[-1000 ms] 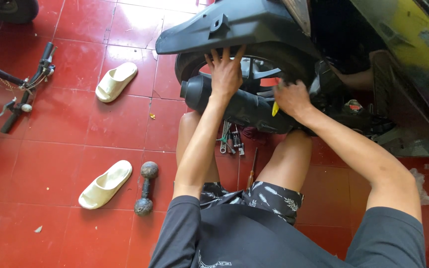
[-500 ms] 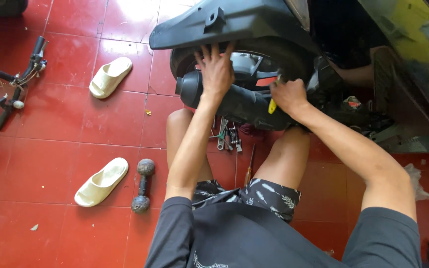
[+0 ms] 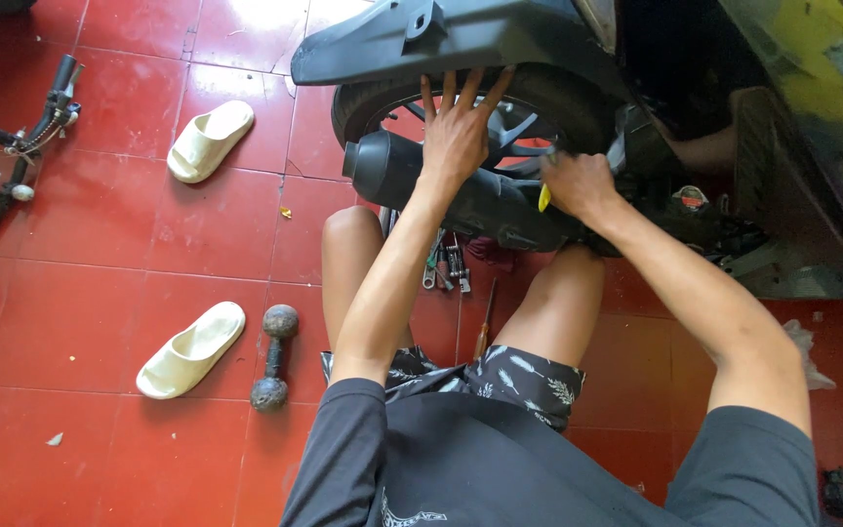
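— Where were the hands?
— Left hand (image 3: 456,132) lay spread on the black scooter exhaust muffler (image 3: 461,190) by the rear wheel (image 3: 519,112); right hand (image 3: 578,185) pinched a small yellow-handled tool (image 3: 543,198) beside it.

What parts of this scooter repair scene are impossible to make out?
Head view:
- Yellow-handled tool: its tip is hidden by the right hand.
- Rear wheel: mostly covered by the mudguard and exhaust.
- Loose tools: too small to identify.
- Left hand: palm side unseen.

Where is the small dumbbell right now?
In the head view, the dumbbell lies on the red tiled floor at lower left, between the nearer pale slipper and the person's left knee.
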